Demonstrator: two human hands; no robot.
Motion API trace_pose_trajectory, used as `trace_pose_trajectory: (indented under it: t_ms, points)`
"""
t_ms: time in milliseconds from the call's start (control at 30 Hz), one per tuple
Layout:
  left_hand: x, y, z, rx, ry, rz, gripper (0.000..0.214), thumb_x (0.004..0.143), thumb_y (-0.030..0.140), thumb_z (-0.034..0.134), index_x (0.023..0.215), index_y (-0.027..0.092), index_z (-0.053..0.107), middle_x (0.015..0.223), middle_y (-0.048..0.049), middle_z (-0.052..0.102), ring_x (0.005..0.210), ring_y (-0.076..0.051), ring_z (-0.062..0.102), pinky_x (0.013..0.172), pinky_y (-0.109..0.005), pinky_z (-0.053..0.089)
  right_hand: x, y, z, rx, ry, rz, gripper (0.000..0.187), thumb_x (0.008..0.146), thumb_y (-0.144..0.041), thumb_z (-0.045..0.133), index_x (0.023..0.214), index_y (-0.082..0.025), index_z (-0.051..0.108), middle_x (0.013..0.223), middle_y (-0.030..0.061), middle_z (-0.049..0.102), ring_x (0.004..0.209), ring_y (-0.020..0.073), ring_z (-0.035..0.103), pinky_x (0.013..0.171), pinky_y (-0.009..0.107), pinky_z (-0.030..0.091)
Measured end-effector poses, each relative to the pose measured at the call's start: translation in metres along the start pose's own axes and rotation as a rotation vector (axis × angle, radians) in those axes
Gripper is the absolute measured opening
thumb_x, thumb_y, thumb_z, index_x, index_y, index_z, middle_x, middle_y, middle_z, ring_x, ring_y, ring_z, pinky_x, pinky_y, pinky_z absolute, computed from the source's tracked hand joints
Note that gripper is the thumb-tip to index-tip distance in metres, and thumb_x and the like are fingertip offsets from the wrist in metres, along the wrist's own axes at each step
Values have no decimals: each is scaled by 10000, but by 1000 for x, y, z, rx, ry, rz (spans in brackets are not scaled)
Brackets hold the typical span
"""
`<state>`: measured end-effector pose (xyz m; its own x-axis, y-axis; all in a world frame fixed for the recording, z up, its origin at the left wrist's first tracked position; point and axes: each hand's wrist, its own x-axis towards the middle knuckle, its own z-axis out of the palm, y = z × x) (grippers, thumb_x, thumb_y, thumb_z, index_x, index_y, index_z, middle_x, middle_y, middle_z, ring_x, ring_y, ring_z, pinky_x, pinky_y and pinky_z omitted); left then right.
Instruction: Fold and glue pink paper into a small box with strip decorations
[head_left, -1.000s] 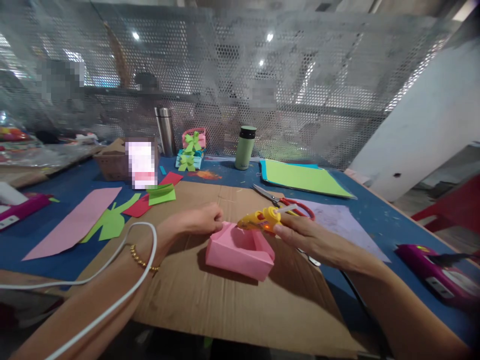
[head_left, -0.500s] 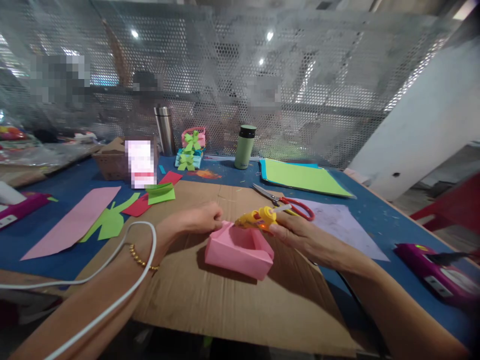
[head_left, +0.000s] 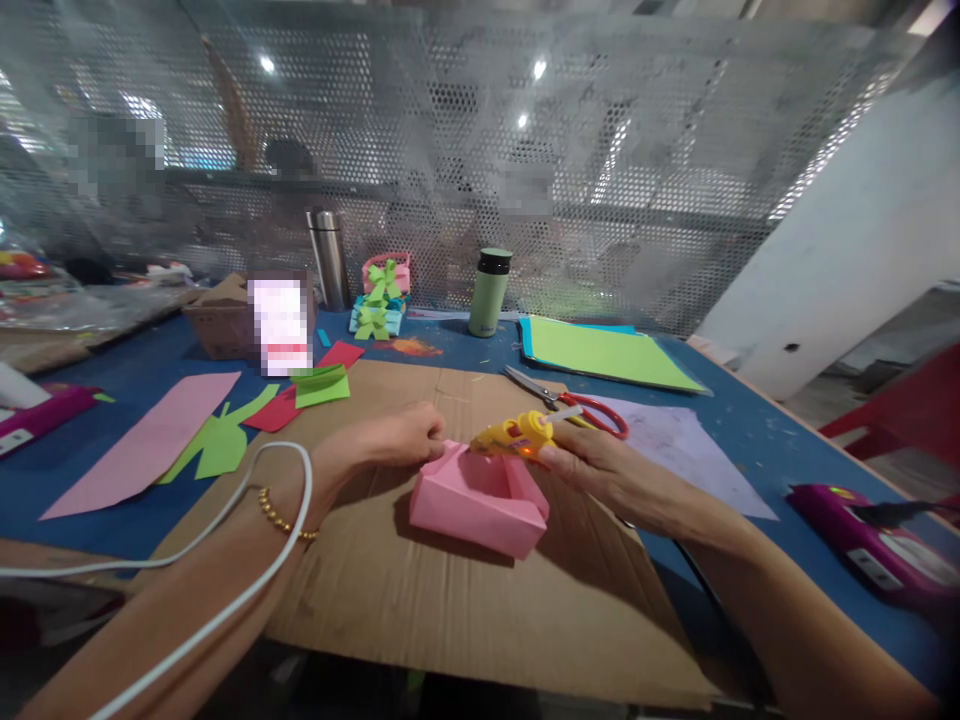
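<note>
A pink folded paper box (head_left: 476, 505) lies on a sheet of brown cardboard (head_left: 420, 600) in the middle of the table. My left hand (head_left: 401, 437) is closed, pinching the box's far left corner. My right hand (head_left: 600, 470) grips a small yellow glue gun (head_left: 516, 437) with an orange light, its nozzle pointing left at the box's far edge, close to my left fingers. A white cable (head_left: 225, 560) runs across my left forearm.
Red-handled scissors (head_left: 577, 405) lie just behind the glue gun. Green and blue paper sheets (head_left: 600, 352) sit at back right, a green flask (head_left: 489, 293) and steel flask (head_left: 328, 258) by the mesh screen, paper scraps (head_left: 217, 430) at left, purple tools (head_left: 874, 550) at right and far left.
The glue gun and my right hand have crept slightly left toward the box's far edge. My left hand and the box have stayed put.
</note>
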<state>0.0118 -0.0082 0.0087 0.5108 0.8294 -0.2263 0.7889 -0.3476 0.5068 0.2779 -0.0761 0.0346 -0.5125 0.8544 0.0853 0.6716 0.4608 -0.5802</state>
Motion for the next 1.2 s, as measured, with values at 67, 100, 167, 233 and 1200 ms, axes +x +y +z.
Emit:
trace_pose_trajectory:
  t_ms: [67,100,167,233,1200]
  points:
    - [1,-1,1,5,11,12,295,790,301,600,558,178,466,535,37,412,541,-112,329,546,-286,200,0,0,0,-13,6,11,418,990,-530,412,1110,-213,657,1148,72,686,1036,254,613,899,370,476]
    - [1,-2,1,8,20,17,298,789,298,601,554,178,461,533,36,413,541,-112,325,546,-288,196,0,0,0,-21,9,17,425,991,-533,407,1102,-207,657,1137,75,686,1039,256,612,905,375,474]
    - [3,-4,2,8,31,27,306,789,295,601,545,178,457,532,35,408,541,-112,320,548,-291,188,1,0,1,-35,13,23,447,992,-545,396,1085,-195,659,1092,80,689,1027,259,613,907,385,473]
    - [4,-6,3,-5,37,41,319,788,306,605,537,178,456,526,38,394,538,-110,311,550,-291,184,0,-1,1,-39,11,23,459,989,-553,394,1084,-194,663,1060,77,692,1002,258,619,898,389,477]
    - [4,-5,3,41,19,31,310,796,320,582,558,181,439,547,42,373,549,-111,319,540,-294,183,-1,-3,-4,-49,9,5,420,991,-522,414,1102,-215,679,1159,60,698,1058,252,620,891,347,484]
